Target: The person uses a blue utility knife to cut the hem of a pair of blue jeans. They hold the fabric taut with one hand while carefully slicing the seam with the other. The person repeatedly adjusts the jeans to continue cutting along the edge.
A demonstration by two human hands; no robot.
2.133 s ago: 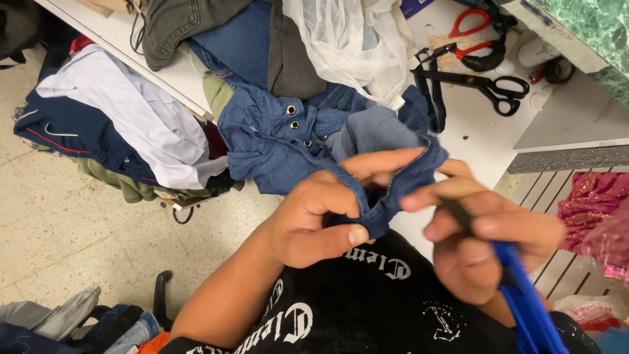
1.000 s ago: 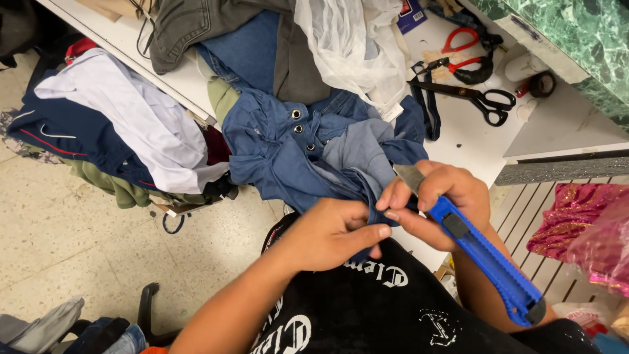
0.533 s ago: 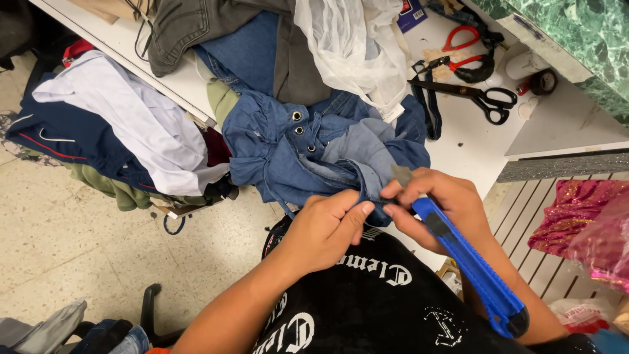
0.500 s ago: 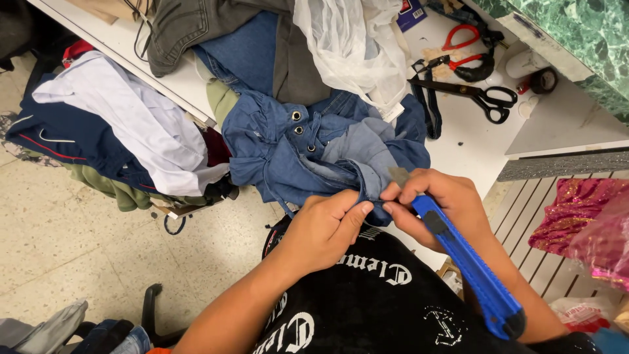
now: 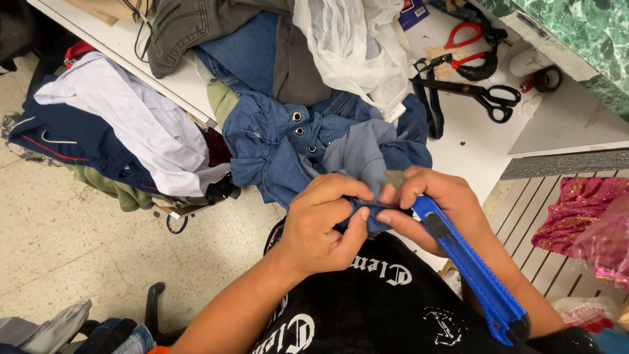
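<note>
A blue denim garment (image 5: 288, 154) with metal eyelets spills off the white table toward me. My left hand (image 5: 324, 226) pinches a folded edge of that denim at its near end. My right hand (image 5: 436, 206) grips a blue utility knife (image 5: 468, 265), whose grey blade tip rests against the cloth right beside my left fingers. The knife's long handle runs down to the lower right, past my wrist. Both hands hover over my black printed shirt.
Black-handled scissors (image 5: 488, 98) and red-handled pliers (image 5: 465, 46) lie on the white table (image 5: 462, 141) at the upper right. Sheer white fabric (image 5: 350, 49) and a grey garment (image 5: 190, 26) are piled behind. More clothes (image 5: 111, 141) hang at the left. Pink sequin cloth (image 5: 583, 216) sits at right.
My hands have come close together on the denim edge. The knife swung from pointing straight down to lying diagonally, its blade now at the cloth, and it has held there since.
</note>
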